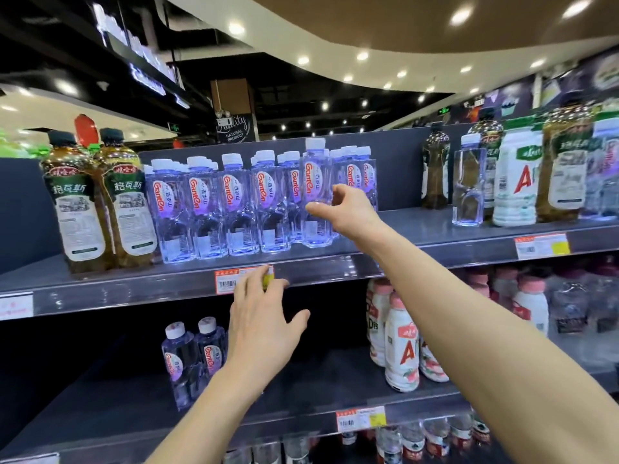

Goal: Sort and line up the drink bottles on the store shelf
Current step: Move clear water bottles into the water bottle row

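Several clear Ganten water bottles (234,202) with white caps stand in a row on the upper shelf (435,229). At the row's right end one Ganten bottle (313,175) stands a little forward and taller in view. My right hand (348,212) is at its right side, thumb in front of the bottle and fingers apart, not closed around it. Lower down, my left hand (264,323) hovers with spread fingers in front of the shelf edge and holds nothing. Two more Ganten bottles (191,360) stand on the shelf below, left of that hand.
Two dark tea bottles (100,202) stand left of the water row. To the right stand a lone clear bottle (469,182), a white bottle marked A (516,182) and more tea bottles. White pink-capped bottles (402,349) fill the lower shelf's right. A price tag (227,283) hangs on the shelf edge.
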